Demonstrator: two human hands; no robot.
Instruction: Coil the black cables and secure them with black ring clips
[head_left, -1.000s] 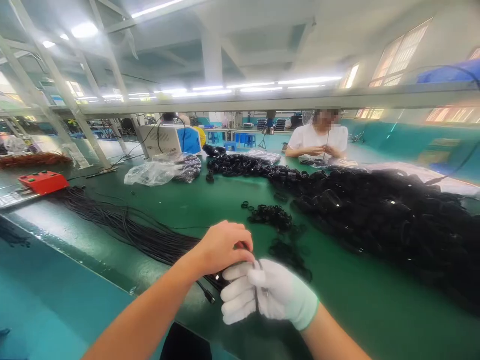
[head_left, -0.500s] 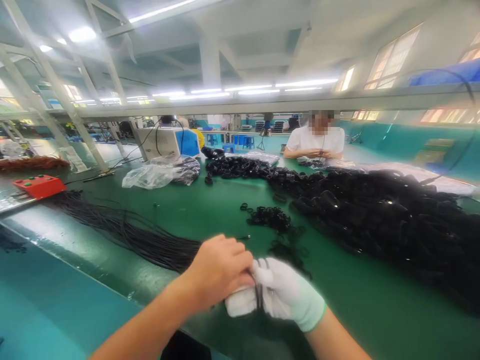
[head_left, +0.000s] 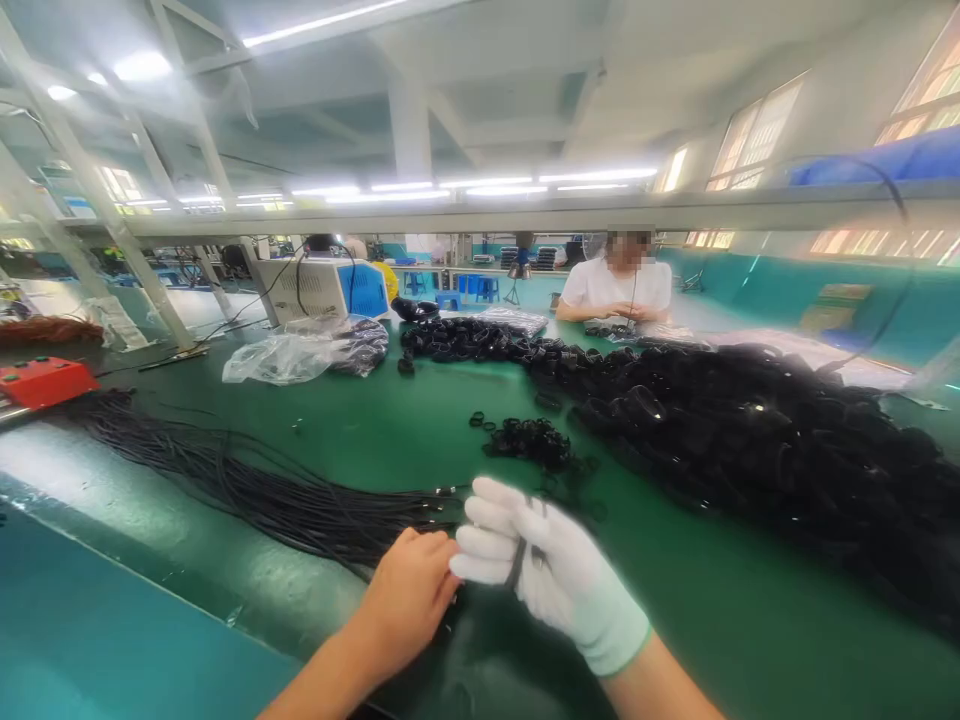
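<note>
My left hand (head_left: 412,595), bare, has its fingers curled together beside the loose ends of the long black cables (head_left: 300,505). What lies in those fingers is hidden. My right hand (head_left: 559,575) wears a white knit glove with a pale green cuff. Its fingers point left, their tips close to or touching my left hand. A thin black cord (head_left: 517,562) runs between the gloved thumb and fingers, with a dark strand also across the glove near the knuckles. A small pile of black rings (head_left: 529,442) lies just beyond the right hand.
A large heap of black coiled items (head_left: 742,430) fills the right side of the green table (head_left: 465,390). Clear plastic bags (head_left: 289,352), a white-and-blue machine (head_left: 322,287) and a red button box (head_left: 46,382) stand left. Across the table sits a person (head_left: 615,285) in white.
My left hand has moved down and left from the right hand's glove to the cable ends. The gloved fingers have straightened out leftward. The view has shifted slightly to the right.
</note>
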